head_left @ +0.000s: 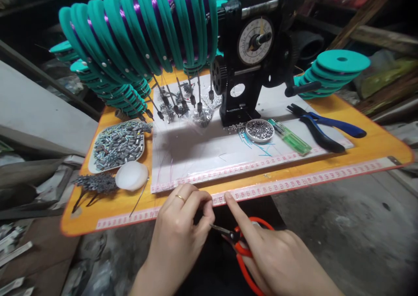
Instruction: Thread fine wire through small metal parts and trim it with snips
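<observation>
My left hand (186,222), with a ring on one finger, is pinched at the table's front edge; whatever lies between its fingertips is too small to make out. My right hand (277,248) is wrapped around scissors with orange handles (243,270). Its index finger stretches forward onto the measuring tape (277,186) fixed along the edge. The scissor blades point left, their tip close to my left thumb. Above the board hangs a row of teal foam spools (137,30) wound with purple line, with small dark weights dangling from them.
A black winding machine (241,82) with a dial stands behind the white board (192,152). Rightward lie a dish of small metal pieces (259,130), a green lighter (290,137), pliers (326,126) and stacked spools (339,65). Leftward are a tray of grey sinkers (119,146) and a white cup (131,175).
</observation>
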`<state>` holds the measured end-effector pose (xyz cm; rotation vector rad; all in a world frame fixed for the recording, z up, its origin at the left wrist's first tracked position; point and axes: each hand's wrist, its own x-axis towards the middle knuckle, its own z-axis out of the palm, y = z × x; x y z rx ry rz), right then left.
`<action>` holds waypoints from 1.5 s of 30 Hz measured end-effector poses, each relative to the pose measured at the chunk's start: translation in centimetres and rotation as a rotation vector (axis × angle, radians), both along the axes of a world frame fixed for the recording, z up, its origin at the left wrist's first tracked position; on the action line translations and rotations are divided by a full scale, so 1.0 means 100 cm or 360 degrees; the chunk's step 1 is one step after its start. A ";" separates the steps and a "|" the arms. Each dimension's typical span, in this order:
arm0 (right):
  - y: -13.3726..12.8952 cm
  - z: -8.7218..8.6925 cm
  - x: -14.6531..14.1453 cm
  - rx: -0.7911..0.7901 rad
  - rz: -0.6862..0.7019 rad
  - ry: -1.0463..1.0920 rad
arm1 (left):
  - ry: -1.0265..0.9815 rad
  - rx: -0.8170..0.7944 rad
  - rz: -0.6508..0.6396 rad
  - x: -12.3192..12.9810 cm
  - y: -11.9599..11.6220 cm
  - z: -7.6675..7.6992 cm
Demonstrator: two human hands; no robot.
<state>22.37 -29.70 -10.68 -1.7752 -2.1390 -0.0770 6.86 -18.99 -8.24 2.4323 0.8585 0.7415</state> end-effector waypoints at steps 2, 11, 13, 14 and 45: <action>-0.002 -0.002 0.000 -0.0043 -0.0001 0.0190 | -0.0006 0.0011 0.0007 0.001 0.000 -0.001; -0.007 -0.001 -0.005 -0.0554 -0.0007 0.1180 | -0.0395 0.0123 0.0206 0.001 -0.018 0.000; -0.006 -0.001 -0.005 -0.0711 -0.0029 0.1310 | -0.0406 0.0105 0.0240 0.001 -0.023 0.000; -0.005 -0.002 -0.004 -0.0769 -0.0040 0.1358 | -0.0411 0.0085 0.0247 0.001 -0.024 0.000; -0.051 0.010 0.071 -0.0495 -0.0344 0.0720 | -0.0125 0.0519 -0.0057 0.008 -0.023 -0.005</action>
